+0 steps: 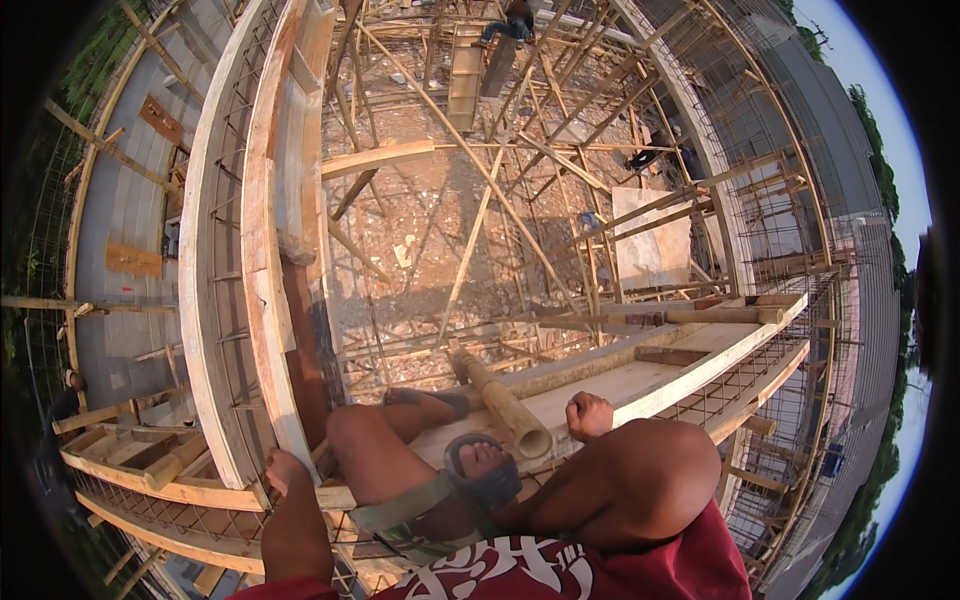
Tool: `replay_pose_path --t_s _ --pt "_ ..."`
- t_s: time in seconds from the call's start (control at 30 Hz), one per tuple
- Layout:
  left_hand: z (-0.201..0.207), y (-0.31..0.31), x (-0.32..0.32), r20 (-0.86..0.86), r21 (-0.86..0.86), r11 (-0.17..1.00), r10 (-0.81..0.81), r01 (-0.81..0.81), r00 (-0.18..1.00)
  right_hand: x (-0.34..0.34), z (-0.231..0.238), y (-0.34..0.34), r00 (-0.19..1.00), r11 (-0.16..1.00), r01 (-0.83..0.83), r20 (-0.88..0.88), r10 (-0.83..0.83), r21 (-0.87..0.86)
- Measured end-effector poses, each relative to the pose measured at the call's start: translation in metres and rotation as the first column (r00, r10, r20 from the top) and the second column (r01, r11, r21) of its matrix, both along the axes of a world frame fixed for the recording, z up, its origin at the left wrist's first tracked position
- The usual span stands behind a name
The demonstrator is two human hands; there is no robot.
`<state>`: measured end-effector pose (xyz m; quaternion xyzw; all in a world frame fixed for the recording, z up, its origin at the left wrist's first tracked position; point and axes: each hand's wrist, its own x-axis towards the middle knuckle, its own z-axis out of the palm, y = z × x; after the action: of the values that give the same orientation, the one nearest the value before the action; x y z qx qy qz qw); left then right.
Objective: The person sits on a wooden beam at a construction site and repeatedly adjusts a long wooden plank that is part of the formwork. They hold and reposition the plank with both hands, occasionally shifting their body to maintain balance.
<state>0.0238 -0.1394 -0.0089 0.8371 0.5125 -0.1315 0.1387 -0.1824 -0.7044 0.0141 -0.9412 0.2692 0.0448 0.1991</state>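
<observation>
I sit high up on wooden formwork with my knees bent. My left hand [287, 470] grips the near end of a long upright formwork board [268, 310], its fingers curled over the edge. My right hand [590, 415] is closed in a fist beside the edge of a pale plank [680, 385]; whatever it may hold is hidden. A thick bamboo pole [507, 405] lies crosswise left of that fist, its hollow end toward me. Beyond my right knee a rebar cage [725, 400] runs between boards. A dark sandal [497, 490] is on my foot near the pole's end.
Far below lies rubble-strewn ground [420, 250] crossed by slanting bamboo props [470, 240]. A second rebar channel [232, 330] runs along the left boards. A person [512, 22] sits at the far top; another [660, 150] is at the right. A pale sheet [652, 240] leans below.
</observation>
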Motion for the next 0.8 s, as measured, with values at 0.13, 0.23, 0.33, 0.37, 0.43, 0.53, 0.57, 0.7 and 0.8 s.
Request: replay_pose_path --t_s 0.13,0.23,0.33,0.37,0.43,0.53,0.57,0.7,0.8 --pt "0.015 -0.016 0.007 0.007 -0.028 0.997 0.071 -0.071 0.997 -0.002 0.002 -0.003 1.000 1.000 -0.030 0.008 0.030 -0.009" --pt "0.018 -0.017 0.007 -0.022 -0.021 0.998 0.066 -0.066 0.998 -0.001 0.002 -0.003 0.999 0.999 -0.033 0.023 0.034 -0.010" --pt "0.014 -0.015 0.007 -0.011 -0.022 0.994 0.108 -0.108 0.994 -0.002 0.000 -0.003 0.999 0.999 -0.026 0.036 0.026 -0.022" --pt "0.011 -0.013 0.006 -0.007 -0.024 0.991 0.130 -0.130 0.991 -0.002 -0.001 -0.003 0.999 0.999 -0.025 0.040 0.026 -0.028" --pt "0.010 -0.011 0.006 -0.004 -0.035 0.990 0.133 -0.133 0.991 -0.002 -0.003 -0.003 0.999 1.000 -0.016 0.052 0.017 -0.016" --pt "0.013 -0.014 0.006 0.050 -0.036 0.990 0.138 -0.137 0.989 -0.003 -0.004 -0.003 0.998 1.000 -0.009 0.056 0.010 -0.008" --pt "0.015 -0.016 0.006 0.076 -0.033 0.990 0.139 -0.137 0.987 -0.004 -0.005 -0.003 0.998 1.000 -0.007 0.055 0.007 -0.007" --pt "0.015 -0.017 0.007 0.075 -0.024 0.991 0.131 -0.129 0.989 -0.005 -0.006 -0.003 0.998 1.000 -0.007 0.054 0.007 -0.012" --pt "0.007 -0.006 0.005 0.060 0.002 0.993 0.114 -0.114 0.992 0.000 -0.001 0.001 0.999 1.000 -0.010 0.036 0.012 -0.029"
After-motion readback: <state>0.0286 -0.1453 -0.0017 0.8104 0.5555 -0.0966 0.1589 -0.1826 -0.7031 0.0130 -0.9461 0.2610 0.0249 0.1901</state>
